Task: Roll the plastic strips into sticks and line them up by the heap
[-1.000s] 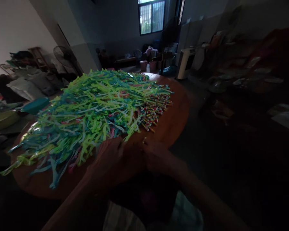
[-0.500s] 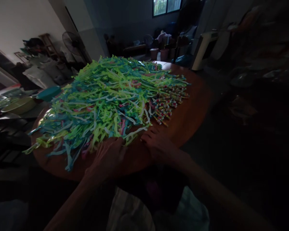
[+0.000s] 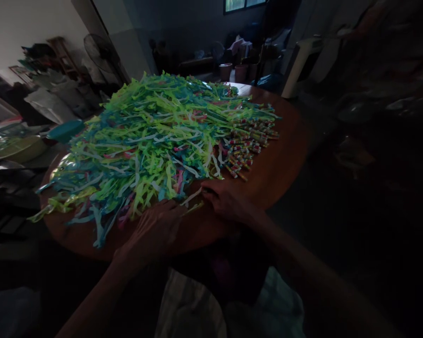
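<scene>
A pale strip point(image 3: 192, 197), thin and ribbon-like, spans the gap between my hands at the near side of the round wooden table point(image 3: 282, 173). My right hand point(image 3: 227, 202) pinches one end, its thumb and fingers drawn together. At the other end, the curled fingers of my left hand point(image 3: 160, 223) close on the strip; their tips are partly hidden. A yellowish strip hangs just below it. Beyond both hands rises a big heap of green, blue and white plastic strips point(image 3: 158, 126). Short sticks with red and yellow ends point(image 3: 245, 157) poke out along its right side.
To the left stand a yellow basin point(image 3: 21, 149) and a teal basin point(image 3: 65, 131). White sacks point(image 3: 51, 103) and a standing fan point(image 3: 97, 49) are behind them. Pinkish buckets point(image 3: 225, 71) and a pale upright appliance point(image 3: 299, 70) stand past the table. The right side is dark.
My right hand has shifted slightly left and closed into a pinch on the strip's end. The strip now runs straighter between my hands. My left hand stays nearly in place. The view has tilted slightly down.
</scene>
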`<act>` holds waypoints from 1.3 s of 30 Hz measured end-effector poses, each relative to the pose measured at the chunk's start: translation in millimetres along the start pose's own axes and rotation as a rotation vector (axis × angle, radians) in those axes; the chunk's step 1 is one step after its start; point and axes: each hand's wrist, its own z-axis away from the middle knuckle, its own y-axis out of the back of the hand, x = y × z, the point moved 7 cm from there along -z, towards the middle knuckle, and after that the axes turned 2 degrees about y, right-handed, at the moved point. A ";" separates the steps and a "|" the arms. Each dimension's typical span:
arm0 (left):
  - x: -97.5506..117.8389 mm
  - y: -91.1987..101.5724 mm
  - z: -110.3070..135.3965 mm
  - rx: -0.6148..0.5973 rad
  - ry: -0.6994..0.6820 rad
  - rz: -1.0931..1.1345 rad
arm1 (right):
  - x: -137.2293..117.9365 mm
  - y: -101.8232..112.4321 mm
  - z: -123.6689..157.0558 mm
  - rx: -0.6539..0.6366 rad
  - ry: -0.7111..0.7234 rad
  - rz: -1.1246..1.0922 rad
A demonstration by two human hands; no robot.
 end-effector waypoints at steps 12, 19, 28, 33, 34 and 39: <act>34.6 6.5 -27.4 0.118 0.070 -0.302 | 14.2 18.8 30.3 0.087 -0.265 -0.564; 43.7 5.1 -25.1 0.387 -0.108 -0.175 | 18.7 12.7 39.0 0.106 -0.478 -0.885; 41.5 8.7 -6.1 0.481 -0.231 0.189 | 11.1 7.0 44.8 0.083 -0.465 -0.871; 41.8 8.9 -6.1 0.488 -0.216 0.120 | 0.8 2.6 44.4 0.043 -0.452 -0.858; 42.0 9.2 -5.6 0.489 -0.218 0.107 | -1.0 1.8 44.0 0.033 -0.446 -0.865; 40.2 8.8 -4.0 0.454 -0.192 0.073 | -4.0 -1.7 44.6 -0.010 -0.449 -0.874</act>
